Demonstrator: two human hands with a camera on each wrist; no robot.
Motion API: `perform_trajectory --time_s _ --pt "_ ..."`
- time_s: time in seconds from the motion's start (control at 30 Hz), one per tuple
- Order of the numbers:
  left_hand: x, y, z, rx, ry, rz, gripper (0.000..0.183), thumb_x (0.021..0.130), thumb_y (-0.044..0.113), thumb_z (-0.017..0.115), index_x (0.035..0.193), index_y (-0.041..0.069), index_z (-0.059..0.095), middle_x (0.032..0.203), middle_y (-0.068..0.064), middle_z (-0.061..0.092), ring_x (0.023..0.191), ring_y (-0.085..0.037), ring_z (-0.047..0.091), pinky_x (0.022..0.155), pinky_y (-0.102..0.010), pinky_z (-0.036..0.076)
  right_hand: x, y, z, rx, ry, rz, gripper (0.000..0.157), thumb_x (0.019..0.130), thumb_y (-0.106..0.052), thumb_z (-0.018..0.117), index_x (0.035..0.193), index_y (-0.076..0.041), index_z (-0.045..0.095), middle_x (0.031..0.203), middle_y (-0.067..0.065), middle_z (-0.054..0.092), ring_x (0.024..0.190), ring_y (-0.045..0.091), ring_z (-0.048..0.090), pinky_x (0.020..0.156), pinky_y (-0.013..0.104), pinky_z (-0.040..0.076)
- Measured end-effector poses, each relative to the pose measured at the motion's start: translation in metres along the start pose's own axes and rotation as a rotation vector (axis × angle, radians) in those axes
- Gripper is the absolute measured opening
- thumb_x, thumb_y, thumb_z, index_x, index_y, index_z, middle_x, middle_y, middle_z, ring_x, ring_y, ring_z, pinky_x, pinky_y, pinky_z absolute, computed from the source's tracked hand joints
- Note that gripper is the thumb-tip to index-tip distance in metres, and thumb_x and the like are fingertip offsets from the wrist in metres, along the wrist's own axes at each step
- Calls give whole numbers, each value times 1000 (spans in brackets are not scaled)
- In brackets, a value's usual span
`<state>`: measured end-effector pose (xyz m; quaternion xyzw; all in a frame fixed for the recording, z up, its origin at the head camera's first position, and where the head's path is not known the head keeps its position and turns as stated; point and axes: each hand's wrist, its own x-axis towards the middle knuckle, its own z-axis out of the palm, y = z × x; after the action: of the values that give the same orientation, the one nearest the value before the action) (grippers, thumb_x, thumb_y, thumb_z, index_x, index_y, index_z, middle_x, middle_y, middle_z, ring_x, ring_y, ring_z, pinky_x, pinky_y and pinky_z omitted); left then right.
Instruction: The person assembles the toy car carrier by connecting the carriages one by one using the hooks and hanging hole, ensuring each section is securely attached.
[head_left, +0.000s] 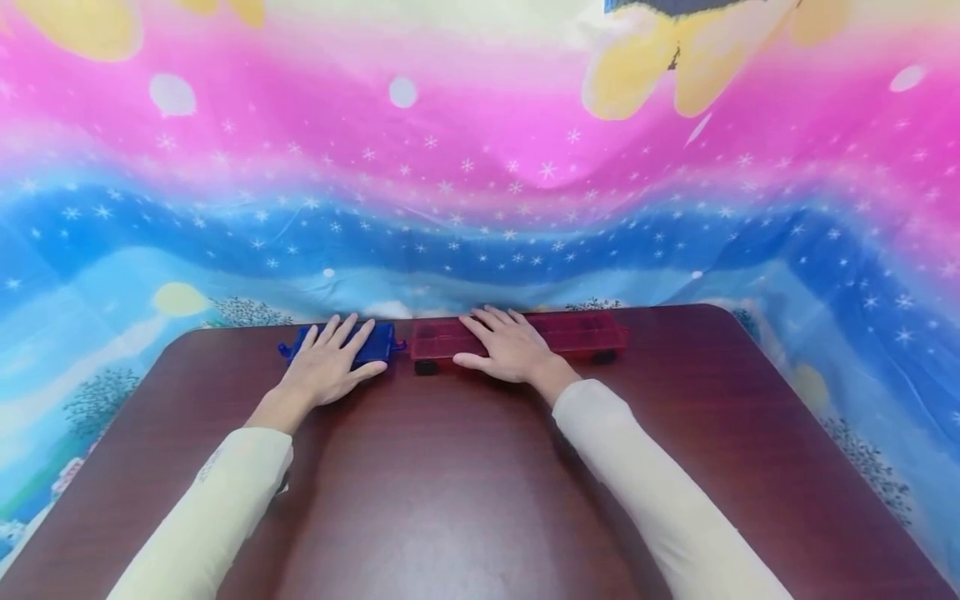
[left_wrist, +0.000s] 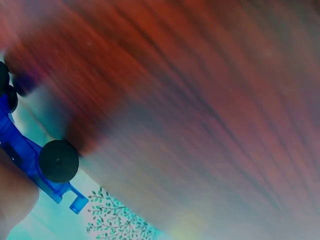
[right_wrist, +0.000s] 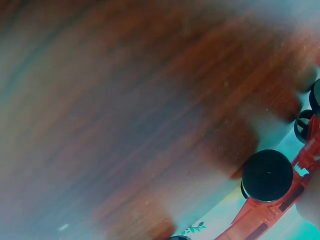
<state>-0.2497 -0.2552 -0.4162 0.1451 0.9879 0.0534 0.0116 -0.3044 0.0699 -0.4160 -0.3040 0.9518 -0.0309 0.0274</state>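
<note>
At the table's far edge, my left hand [head_left: 324,367] lies palm down with fingers spread on a small blue plastic toy wagon [head_left: 382,342]. The wagon has a hook at each end. In the left wrist view its black wheel [left_wrist: 58,161] and one hook [left_wrist: 78,202] show. My right hand [head_left: 512,348], also palm down with straight fingers, rests on a longer translucent red toy wagon [head_left: 581,333]. Black wheels [right_wrist: 268,175] sit under it in the right wrist view. The two wagons stand end to end in line, the blue one's right hook close to the red one; I cannot tell whether they are joined.
A dark reddish-brown table [head_left: 442,483] with rounded far corners stretches toward me. Right behind the wagons hangs a pink and blue patterned cloth [head_left: 480,208], which also runs along both sides of the table.
</note>
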Motion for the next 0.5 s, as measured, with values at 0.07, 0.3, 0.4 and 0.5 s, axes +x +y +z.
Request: perform_trajectory --time_s 0.07,0.3,0.4,0.5 --pt "-1 -2 0 -6 4 1 87 100 70 37 164 14 18 167 -21 13 153 -44 5 119 -64 3 0 0 -1 -3 3 -3 88 94 -81 26 164 -28 19 169 1 19 156 25 11 123 53 8" --pt "-3 -5 0 -22 8 14 88 99 71 38 164 14 21 167 -22 15 152 -45 7 119 -66 2 -3 0 -4 52 35 -3 81 98 -75 31 161 -25 32 167 3 25 155 24 12 123 53 8" --pt "-3 -5 0 -26 21 23 87 100 70 39 163 13 22 167 -22 16 152 -45 9 119 -65 3 -6 0 -5 63 52 8 78 99 -72 32 160 -24 35 166 4 28 155 24 13 123 53 9" --pt "-4 -3 0 -32 48 23 87 100 70 37 163 13 24 166 -21 18 153 -44 9 119 -65 4 -10 0 -8 75 66 13 76 100 -71 33 160 -23 36 166 4 29 155 25 13 123 54 9"
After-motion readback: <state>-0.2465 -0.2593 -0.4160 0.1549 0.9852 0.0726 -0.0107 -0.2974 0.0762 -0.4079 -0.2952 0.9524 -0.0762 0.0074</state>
